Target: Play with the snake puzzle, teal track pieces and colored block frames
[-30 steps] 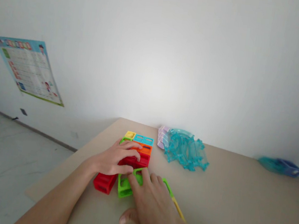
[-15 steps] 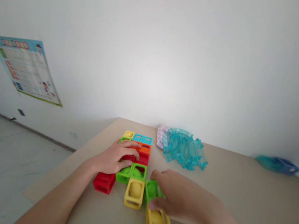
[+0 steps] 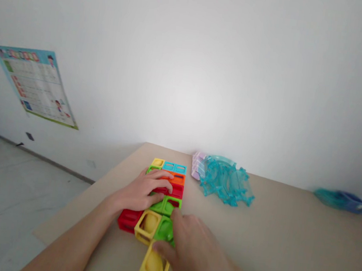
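Rows of coloured hollow blocks lie on the table, with light blue blocks (image 3: 175, 167) at the far end and red blocks (image 3: 177, 191) midway. My left hand (image 3: 144, 190) rests over the left side of these rows, fingers spread. Nearer to me are a yellow block (image 3: 149, 222) and, right beside it, a green block (image 3: 165, 229). My right hand (image 3: 184, 241) grips the green block between thumb and fingers. Yellow blocks (image 3: 153, 264) extend from it toward me. A separate-looking red block (image 3: 129, 220) sits under my left wrist, left of the near yellow block.
Translucent teal pieces (image 3: 226, 180) lie on the table (image 3: 275, 226) by the wall, beside a pale purple piece (image 3: 197, 165). A blue piece (image 3: 354, 203) with a teal part is at the far right. A poster (image 3: 38, 85) hangs on the left wall.
My right hand has moved left with the green block and the yellow blocks behind it. The near yellow block has shifted left, and the green block now lies against it. My left hand stays on the rows.
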Demonstrator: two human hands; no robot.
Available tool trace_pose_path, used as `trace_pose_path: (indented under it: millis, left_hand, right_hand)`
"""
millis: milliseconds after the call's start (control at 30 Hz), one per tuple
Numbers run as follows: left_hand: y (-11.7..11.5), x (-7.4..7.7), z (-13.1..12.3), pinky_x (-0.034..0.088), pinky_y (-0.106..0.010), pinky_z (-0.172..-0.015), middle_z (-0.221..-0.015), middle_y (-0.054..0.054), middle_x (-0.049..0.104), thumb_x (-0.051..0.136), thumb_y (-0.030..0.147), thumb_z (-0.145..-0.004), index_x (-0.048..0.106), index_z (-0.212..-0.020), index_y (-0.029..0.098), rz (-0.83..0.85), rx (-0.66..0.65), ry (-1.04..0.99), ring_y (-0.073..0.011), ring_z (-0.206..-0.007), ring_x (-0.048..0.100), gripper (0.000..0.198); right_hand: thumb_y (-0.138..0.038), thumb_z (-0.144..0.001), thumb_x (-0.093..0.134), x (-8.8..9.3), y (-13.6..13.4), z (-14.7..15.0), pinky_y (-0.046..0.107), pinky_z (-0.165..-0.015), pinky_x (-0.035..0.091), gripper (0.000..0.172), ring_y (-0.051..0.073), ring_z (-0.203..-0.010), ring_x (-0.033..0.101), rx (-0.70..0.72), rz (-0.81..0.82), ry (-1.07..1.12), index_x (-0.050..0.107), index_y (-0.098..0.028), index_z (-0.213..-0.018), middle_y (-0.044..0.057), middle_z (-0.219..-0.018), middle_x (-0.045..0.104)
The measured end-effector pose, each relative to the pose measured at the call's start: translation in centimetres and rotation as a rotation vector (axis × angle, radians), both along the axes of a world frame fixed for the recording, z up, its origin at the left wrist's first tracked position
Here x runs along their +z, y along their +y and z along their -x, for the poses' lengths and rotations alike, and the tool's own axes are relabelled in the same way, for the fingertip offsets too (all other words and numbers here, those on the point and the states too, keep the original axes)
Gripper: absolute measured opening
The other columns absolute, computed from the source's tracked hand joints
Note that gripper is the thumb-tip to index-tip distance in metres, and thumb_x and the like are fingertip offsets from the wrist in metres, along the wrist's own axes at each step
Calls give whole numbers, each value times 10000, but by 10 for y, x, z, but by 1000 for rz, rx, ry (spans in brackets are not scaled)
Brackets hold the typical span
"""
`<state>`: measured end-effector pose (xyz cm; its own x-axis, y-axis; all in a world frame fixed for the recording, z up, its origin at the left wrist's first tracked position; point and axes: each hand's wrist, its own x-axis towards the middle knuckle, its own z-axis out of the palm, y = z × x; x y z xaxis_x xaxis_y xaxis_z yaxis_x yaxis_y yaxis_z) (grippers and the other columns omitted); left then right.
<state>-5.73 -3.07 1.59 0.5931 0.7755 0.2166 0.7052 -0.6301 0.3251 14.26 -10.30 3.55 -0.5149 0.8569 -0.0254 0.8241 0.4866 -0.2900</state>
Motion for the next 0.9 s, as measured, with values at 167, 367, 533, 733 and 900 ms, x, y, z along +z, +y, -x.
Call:
trace_pose_path:
  millis: [167,367,533,733,900]
  left_hand:
    - [-3,3,3,172,-472,-1109,-1402,-64,455,653,590,-714,582,-1098,284,16,-36,40,-294,-1313,371,496]
    - [-3,3,2,97,-495,-1128,-1390,-54,448,722,579,-631,571,-1070,292,8,-47,65,-309,-1317,365,546]
    - [0,1,3,97,-503,-1130,-1409,-48,424,745,553,-611,569,-1072,296,26,-38,70,-316,-1330,349,557]
    - [-6,0,-2,64,-545,-1124,-1387,-56,438,726,598,-612,544,-1071,294,19,-4,83,-326,-1339,326,581]
    - [-14,1,-11,99,-525,-1130,-1292,-63,487,697,535,-672,540,-1033,273,-28,23,75,-308,-1285,391,473]
  right_hand:
    - [-328,-824,629,2,-3,2,311,-645,478,310,277,-820,681,-7,-66,-51,575,-210,-1106,84,-944,703]
    - [-123,-801,523,2,-4,2,296,-661,478,393,256,-849,686,78,-24,-105,557,-222,-1180,84,-992,703]
    - [-90,-747,537,6,2,-4,280,-608,464,328,264,-790,694,45,-14,-220,639,-140,-1055,140,-904,717]
    - [-103,-777,517,-2,-3,1,279,-623,467,216,251,-777,692,10,2,-185,707,-180,-846,103,-811,722]
    - [-124,-794,516,-15,-6,9,282,-624,469,207,252,-782,686,-32,-30,-118,696,-173,-885,122,-815,708]
